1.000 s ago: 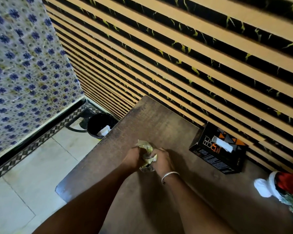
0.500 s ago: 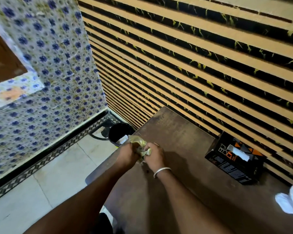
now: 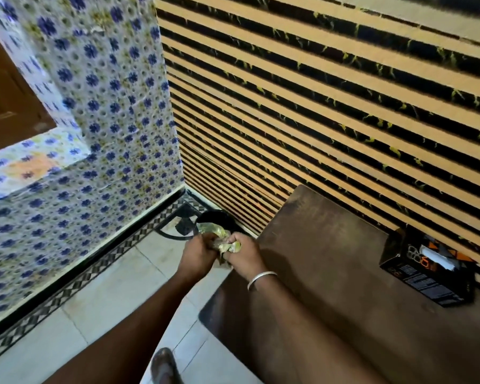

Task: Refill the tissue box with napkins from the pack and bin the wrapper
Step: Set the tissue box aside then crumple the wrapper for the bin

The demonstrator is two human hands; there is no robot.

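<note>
Both hands hold a crumpled greenish-yellow wrapper [image 3: 224, 239] between them, past the table's left end. My left hand [image 3: 196, 252] grips its left side and my right hand [image 3: 243, 254], with a silver bangle on the wrist, grips its right side. Just beyond the hands, on the floor in the corner, stands a black bin [image 3: 216, 219], mostly hidden behind the wrapper. The black tissue box [image 3: 424, 275] with orange marks sits on the brown table [image 3: 330, 245] at the right, against the wall, with a white napkin [image 3: 438, 257] sticking out of its top slot.
A striped orange-and-black wall [image 3: 316, 106] runs behind the table. A blue-flowered tiled wall [image 3: 94, 134] stands at the left above a patterned floor border. Pale floor tiles [image 3: 108, 300] lie below my arms. A foot [image 3: 165, 365] shows at the bottom.
My hands have carried the crumpled wrapper leftwards from over the table to the table's left end, close to the bin. The view has swung left, so the tissue box sits further right.
</note>
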